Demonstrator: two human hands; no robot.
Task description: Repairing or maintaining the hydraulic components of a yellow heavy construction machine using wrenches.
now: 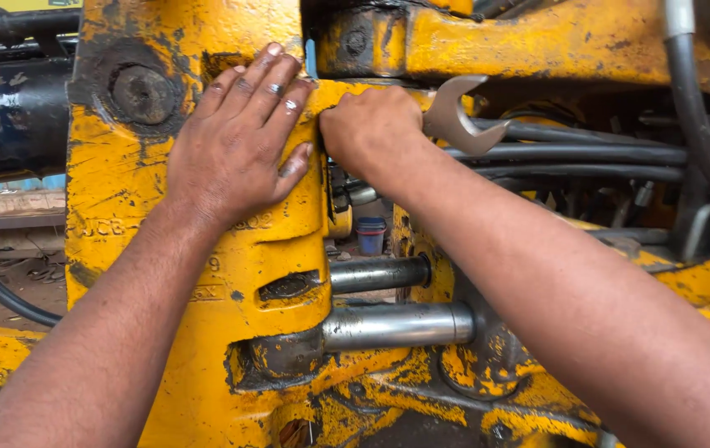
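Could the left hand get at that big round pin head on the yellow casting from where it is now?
Probably yes. The left hand lies flat on the yellow casting, and the round pin head sits just beside its fingers, uncovered, with nothing between them.

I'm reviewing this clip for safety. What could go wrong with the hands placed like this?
The right hand grips an open-end wrench in a tight gap; a slip could likely slam knuckles into the yellow casting. The left hand lies flat beside that gap and could get pinched.
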